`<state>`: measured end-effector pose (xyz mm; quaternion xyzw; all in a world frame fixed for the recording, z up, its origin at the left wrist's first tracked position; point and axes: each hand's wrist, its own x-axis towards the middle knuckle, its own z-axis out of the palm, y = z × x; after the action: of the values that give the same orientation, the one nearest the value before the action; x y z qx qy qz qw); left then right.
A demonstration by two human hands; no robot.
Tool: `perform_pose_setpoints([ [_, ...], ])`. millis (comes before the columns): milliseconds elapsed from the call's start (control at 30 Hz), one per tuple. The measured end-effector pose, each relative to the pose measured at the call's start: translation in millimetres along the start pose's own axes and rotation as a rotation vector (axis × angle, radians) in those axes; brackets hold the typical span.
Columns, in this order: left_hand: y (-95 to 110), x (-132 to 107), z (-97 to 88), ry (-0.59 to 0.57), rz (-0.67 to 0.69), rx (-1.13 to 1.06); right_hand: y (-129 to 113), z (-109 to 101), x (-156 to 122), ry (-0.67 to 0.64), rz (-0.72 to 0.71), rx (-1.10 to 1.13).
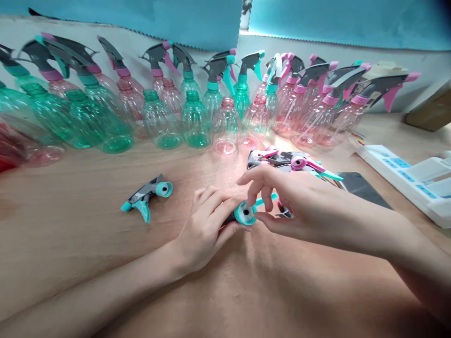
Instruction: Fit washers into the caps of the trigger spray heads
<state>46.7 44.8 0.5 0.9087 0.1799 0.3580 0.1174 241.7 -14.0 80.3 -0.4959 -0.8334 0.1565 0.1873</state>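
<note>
The left hand [206, 227] is wrapped around a sprayer [229, 218]; the right hand [299, 202] curves loosely at its collar [240, 219], and whether those fingers pinch anything, I cannot tell. The bench [70, 225] carries bottles [195, 124] at the back. In front of them, the sprayer sits between the hands, collar facing the viewer. A firm left grip should stop it rolling; fingertips are best kept square to the collar, leaving its dark hole [245, 212] in sight.
</note>
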Motion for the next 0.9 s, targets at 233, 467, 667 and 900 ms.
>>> perform_pose_setpoints([
  [233, 1.6, 0.2, -0.8, 0.006, 0.005, 0.003, -1.7, 4.6, -4.2, 0.023, 0.0, -0.125],
  [467, 1.5, 0.4, 0.3, 0.021, 0.009, 0.025, -5.4, 9.4, -3.9, 0.064, -0.032, -0.269],
  [667, 0.2, 1.3, 0.9, 0.045, -0.007, 0.069, -4.6, 16.4, -0.5, 0.066, -0.009, -0.299],
  [900, 2.3, 1.1, -0.5, 0.029, 0.007, 0.063, -3.0, 13.8, -3.1, 0.078, -0.037, -0.222],
])
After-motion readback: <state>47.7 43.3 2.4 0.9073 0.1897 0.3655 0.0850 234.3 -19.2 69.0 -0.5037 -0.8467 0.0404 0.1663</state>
